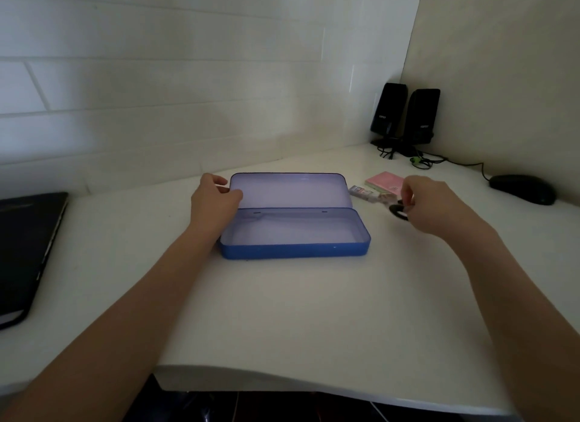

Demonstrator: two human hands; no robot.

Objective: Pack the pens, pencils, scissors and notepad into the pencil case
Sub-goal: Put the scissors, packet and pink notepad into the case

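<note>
A blue pencil case [295, 247] lies open in the middle of the white desk, its lid [290, 189] folded back and its tray bare inside. My left hand [213, 201] grips the lid's left end. To the right of the case my right hand [430, 205] pinches the scissors [399, 212] by their black handle loop; the blades are blurred. Just beyond lies a pink and green notepad [384, 180]. A small white object with print [361, 190] lies between the notepad and the case. I see no pens or pencils clearly.
Two black speakers [405, 115] with tangled cables stand in the far right corner. A black mouse [522, 189] sits at the right by the wall. A black laptop [25, 249] lies at the left edge. The desk's front edge [282, 370] runs below my forearms.
</note>
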